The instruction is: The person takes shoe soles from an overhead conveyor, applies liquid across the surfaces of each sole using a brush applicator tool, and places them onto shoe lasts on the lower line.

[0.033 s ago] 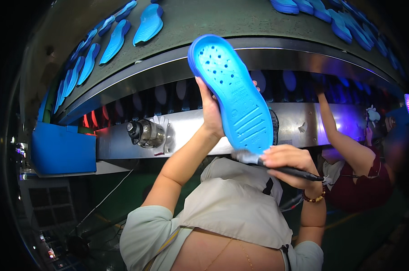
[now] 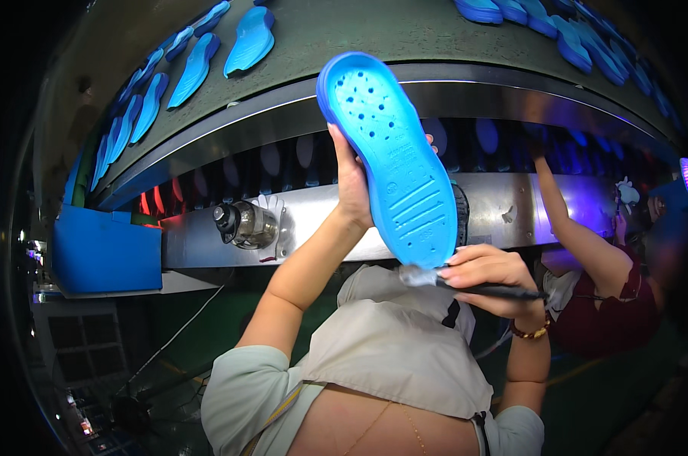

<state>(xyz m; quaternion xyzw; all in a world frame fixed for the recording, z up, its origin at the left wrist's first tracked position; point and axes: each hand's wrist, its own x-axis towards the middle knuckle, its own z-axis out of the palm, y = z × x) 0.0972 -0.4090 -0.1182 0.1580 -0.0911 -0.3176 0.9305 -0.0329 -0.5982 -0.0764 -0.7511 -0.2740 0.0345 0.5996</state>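
My left hand point(image 2: 351, 178) is closed round the left edge of a light blue shoe sole point(image 2: 405, 178), its fingertips showing at the far edge. Small holes dot the sole's upper end, and grooves cross its lower half. The rim is darker blue. In my right hand point(image 2: 488, 275) is a brush point(image 2: 504, 290) with a black handle, gripped between thumb and fingers. Its pale bristle end is blurred and lies at the sole's lower tip; whether it touches, I cannot tell.
Several blue soles point(image 2: 250, 42) lie on the dark green conveyor belt point(image 2: 344, 30) ahead. Below it runs a metal ledge point(image 2: 313, 201) bearing a clear bottle with a black lid point(image 2: 245, 224). A blue box point(image 2: 108, 251) stands at left. At right, a co-worker's arm point(image 2: 564, 220) reaches under the belt.
The sole has shifted slightly up in my left hand's grip. The brush head has moved a little right and down along the sole's lower end.
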